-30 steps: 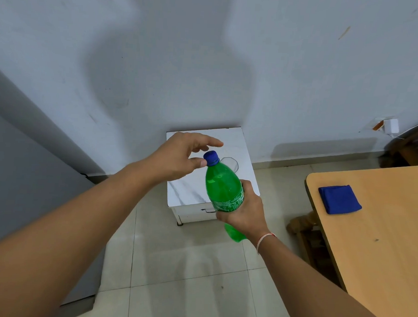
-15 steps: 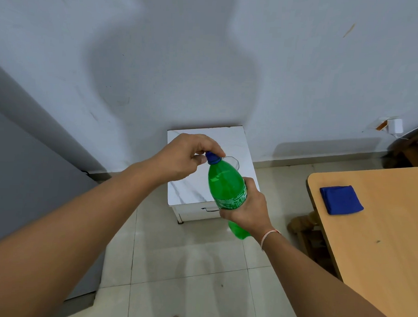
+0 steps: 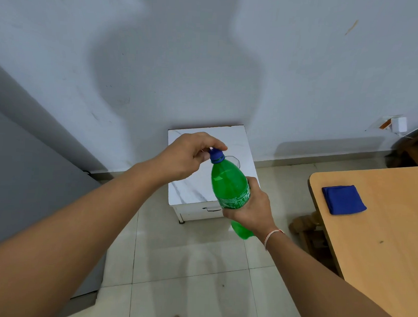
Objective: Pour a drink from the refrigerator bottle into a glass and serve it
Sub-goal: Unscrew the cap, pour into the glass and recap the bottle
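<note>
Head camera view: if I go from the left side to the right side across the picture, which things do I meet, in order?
Grey refrigerator side → left hand on the blue cap → green bottle → right hand gripping the bottle → wooden table with the blue cloth on it.

One of nearly everything, two hands.

Two hands: the left (image 3: 189,157) and the right (image 3: 251,208). One green bottle (image 3: 230,188) with one blue cap (image 3: 216,155). One glass (image 3: 235,160), mostly hidden behind the bottle. One white cabinet (image 3: 197,191). One wooden table (image 3: 387,228) carrying one folded blue cloth (image 3: 343,199). One thread band (image 3: 271,235) on the right wrist. One white plug (image 3: 399,124) on the wall. Two sets of toes at the bottom edge of the view.
</note>
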